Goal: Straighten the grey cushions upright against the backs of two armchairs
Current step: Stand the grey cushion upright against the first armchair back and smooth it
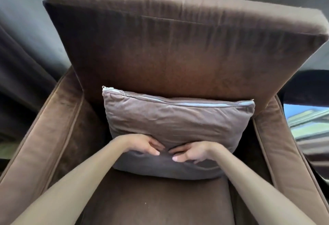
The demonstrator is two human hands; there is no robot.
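Note:
A grey cushion stands upright on the seat of a brown armchair, its zipped edge on top and its rear face against the chair's back. My left hand and my right hand both lie flat on the cushion's front, low down near the middle, fingertips almost meeting. The fingers are spread and press into the fabric, which is dented there. Neither hand grips anything. Only one armchair is in view.
The chair's padded arms rise on both sides of the seat. Dark curtains hang behind on the left. A bright window or glass area shows past the right arm.

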